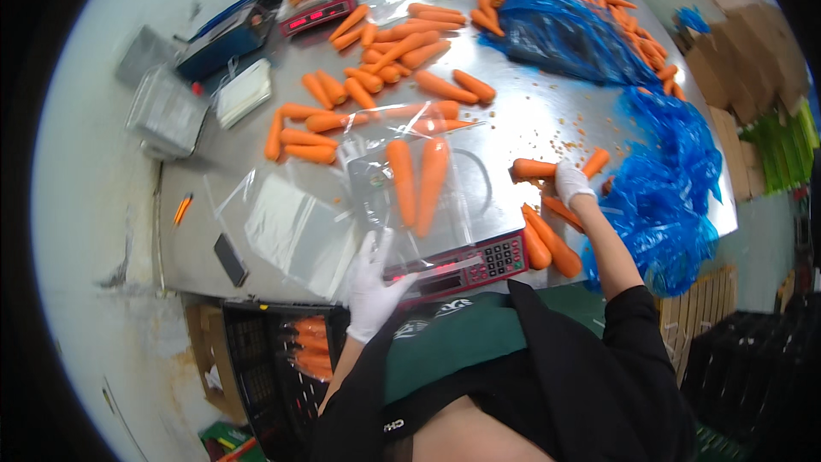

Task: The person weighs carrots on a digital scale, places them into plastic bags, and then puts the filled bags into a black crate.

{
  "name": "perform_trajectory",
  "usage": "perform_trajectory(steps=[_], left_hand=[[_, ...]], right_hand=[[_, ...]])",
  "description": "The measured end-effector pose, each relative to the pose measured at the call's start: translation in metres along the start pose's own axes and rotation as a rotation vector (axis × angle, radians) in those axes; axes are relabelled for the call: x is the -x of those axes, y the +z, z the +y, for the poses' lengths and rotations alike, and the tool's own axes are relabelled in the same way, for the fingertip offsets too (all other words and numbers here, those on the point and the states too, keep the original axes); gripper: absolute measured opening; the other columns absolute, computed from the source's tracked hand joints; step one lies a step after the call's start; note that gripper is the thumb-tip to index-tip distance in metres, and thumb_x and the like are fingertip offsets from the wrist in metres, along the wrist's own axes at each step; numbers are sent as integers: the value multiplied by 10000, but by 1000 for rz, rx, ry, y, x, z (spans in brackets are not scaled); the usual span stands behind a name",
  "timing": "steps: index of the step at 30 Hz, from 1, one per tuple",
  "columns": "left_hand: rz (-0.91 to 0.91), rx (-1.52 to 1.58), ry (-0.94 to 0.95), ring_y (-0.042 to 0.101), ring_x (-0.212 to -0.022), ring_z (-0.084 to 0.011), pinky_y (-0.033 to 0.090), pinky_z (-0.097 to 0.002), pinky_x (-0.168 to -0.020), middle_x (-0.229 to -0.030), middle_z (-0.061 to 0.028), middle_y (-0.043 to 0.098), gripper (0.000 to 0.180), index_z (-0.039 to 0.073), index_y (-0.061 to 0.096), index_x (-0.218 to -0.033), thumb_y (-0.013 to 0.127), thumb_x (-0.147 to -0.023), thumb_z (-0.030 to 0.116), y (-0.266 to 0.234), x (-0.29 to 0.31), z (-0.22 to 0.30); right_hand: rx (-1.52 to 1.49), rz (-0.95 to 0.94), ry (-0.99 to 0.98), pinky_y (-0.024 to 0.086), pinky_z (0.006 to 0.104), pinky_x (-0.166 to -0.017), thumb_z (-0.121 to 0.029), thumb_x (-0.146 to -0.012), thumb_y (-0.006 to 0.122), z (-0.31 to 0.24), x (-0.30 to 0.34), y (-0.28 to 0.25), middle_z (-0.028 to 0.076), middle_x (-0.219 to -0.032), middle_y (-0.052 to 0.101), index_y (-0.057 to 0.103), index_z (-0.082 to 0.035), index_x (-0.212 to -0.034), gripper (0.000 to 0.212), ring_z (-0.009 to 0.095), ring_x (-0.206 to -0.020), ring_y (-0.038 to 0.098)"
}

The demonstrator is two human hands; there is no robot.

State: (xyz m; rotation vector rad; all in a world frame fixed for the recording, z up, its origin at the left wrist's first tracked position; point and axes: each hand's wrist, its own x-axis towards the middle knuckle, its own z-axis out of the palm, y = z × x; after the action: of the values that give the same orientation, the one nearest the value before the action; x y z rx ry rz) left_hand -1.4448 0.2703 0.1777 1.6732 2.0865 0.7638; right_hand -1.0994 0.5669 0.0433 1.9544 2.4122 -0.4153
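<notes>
Two carrots lie side by side inside a clear plastic bag on the metal plate of a red digital scale. My left hand, in a white glove, is at the near left edge of this bag. Its thumb and fingers appear to pinch the film, partly hidden by glare. Right of the scale, my gloved right hand is closed round the end of a carrot. Other carrots lie just below that hand, with a further carrot beyond its fingers.
Many loose carrots cover the table beyond the scale. Blue plastic film bunches along the right edge; more carrots lie behind it. Flat clear bags, a phone and an orange cutter lie left. A black crate holds bagged carrots.
</notes>
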Motion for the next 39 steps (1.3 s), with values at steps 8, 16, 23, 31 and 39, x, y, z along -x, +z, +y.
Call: perform_trajectory(steps=[8, 16, 23, 31, 39], left_hand=[[536, -27, 71, 561, -568, -205, 445, -331, -556, -663, -85, 593, 218, 61, 702, -1070, 666, -856, 80, 37, -8, -22], [551, 194, 47, 564, -496, -251, 443, -350, -509, -669, -161, 628, 255, 18, 665, -1138, 615, -893, 71, 35, -17, -5], [547, 255, 189, 498, -536, -70, 430, -253, -532, -618, -25, 578, 288, 18, 636, -1205, 590, -921, 27, 43, 0, -17], [307, 716, -314, 593, -641, -74, 468, -203, -575, -767, -56, 655, 338, -25, 635, -1145, 564, -967, 254, -20, 29, -90], [-194, 998, -423, 617, -570, -102, 469, -239, -482, -676, -53, 650, 218, -9, 684, -867, 640, -885, 203, 0, -36, -62]], right_hand=[[-514, -267, -29, 513, 317, -578, -269, -754, 600, -81, 101, -124, 129, -583, 638, 665, 12, -691, 295, 216, -545, 629], [-677, -1048, -182, 449, 288, -566, -403, -812, 622, -182, 191, -136, 61, -615, 594, 616, -3, -699, 416, 138, -570, 558], [-1225, -525, -32, 453, 313, -544, -335, -873, 592, -287, 163, -55, 78, -569, 572, 605, 3, -669, 396, 139, -546, 568], [-515, 251, -609, 499, 343, -634, -117, -801, 619, -159, 158, -75, 48, -704, 642, 635, -47, -853, 89, 198, -644, 606], [-1309, -642, -142, 440, 223, -558, -125, -873, 561, -207, 109, -44, 44, -645, 611, 654, 9, -856, 164, 93, -567, 545]])
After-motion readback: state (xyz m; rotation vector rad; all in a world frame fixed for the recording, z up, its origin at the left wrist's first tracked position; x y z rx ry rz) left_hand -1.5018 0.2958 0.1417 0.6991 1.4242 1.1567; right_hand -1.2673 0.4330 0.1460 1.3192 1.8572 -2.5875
